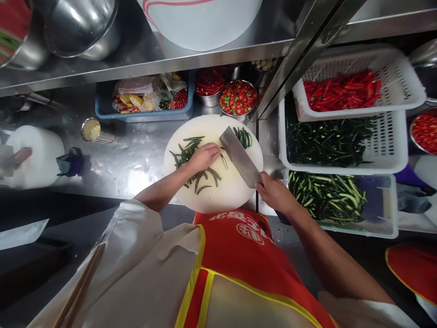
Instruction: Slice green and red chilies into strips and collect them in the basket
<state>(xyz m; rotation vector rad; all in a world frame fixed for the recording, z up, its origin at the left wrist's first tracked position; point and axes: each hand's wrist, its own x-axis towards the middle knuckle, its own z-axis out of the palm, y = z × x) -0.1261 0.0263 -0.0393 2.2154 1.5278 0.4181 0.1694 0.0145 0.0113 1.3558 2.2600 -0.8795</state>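
Note:
My right hand (273,191) is closed round the handle of a cleaver (241,157), whose broad blade slants across the right half of a round white cutting board (211,200). On the board's left half my left hand (204,157) has its fingers curled together, with a few thin green pepper strips at the fingertips. More dark green pepper strips (187,148) lie beside and behind that hand, and some loose strips (205,177) are in front of it. Past the blade, at the board's right edge, sits a small pile of cut green pieces (243,137).
Baskets of red chilies (344,91) and dark green peppers (327,141) stand at right, above a clear tub of green strips (324,196). A blue tray (146,116) and bowl of chopped chilies (238,98) stand behind the board, under a steel shelf (205,59). At left stands a small cup (91,130).

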